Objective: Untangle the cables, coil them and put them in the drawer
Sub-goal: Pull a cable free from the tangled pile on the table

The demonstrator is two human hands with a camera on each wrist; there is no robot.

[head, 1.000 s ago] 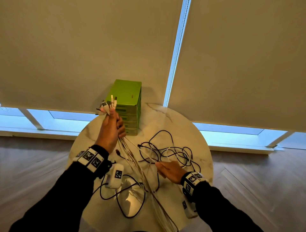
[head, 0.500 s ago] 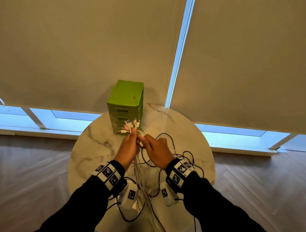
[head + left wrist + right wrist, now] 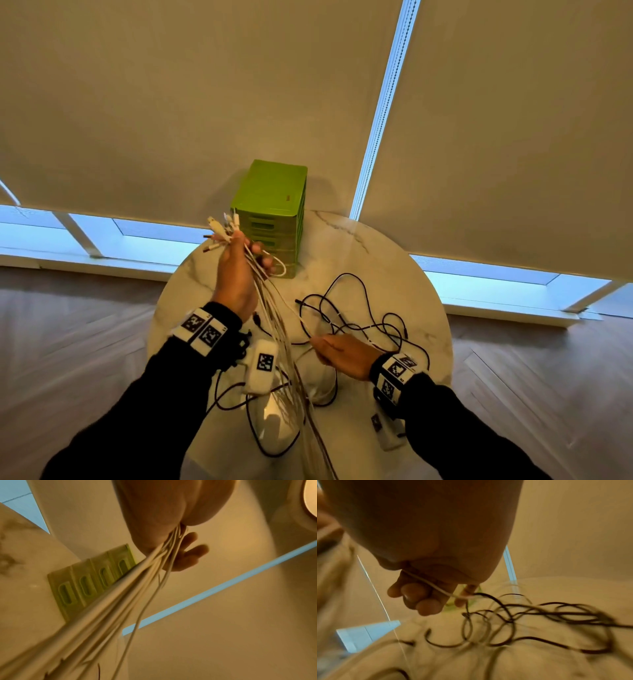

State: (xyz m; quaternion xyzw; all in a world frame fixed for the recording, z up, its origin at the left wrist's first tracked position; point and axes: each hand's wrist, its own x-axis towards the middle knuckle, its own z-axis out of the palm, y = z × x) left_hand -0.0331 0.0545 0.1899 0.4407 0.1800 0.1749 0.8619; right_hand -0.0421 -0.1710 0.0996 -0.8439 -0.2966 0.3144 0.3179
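Note:
My left hand [image 3: 239, 270] is raised over the table's far left and grips a bundle of white cables [image 3: 277, 329], with their plugs [image 3: 219, 233] fanned out above the fist. The strands [image 3: 130, 582] hang down toward me past the table's near edge. My right hand [image 3: 339, 353] is low over the table's middle and pinches one thin white cable [image 3: 436, 586]. Tangled black cables [image 3: 356, 318] lie on the marble beside it, seen also as black cables [image 3: 539, 615] in the right wrist view. A green drawer unit [image 3: 274, 212] stands at the back, all its drawers [image 3: 85, 586] closed.
The round marble table [image 3: 394, 274] stands against a window with lowered blinds [image 3: 479, 120]. More black cable [image 3: 274, 442] loops near the table's front edge. Wood floor lies on both sides.
The hands, together near the drawers half a second ago, have separated. My left hand rose back up with the white bundle; my right hand dropped toward me, drawing one white cable.

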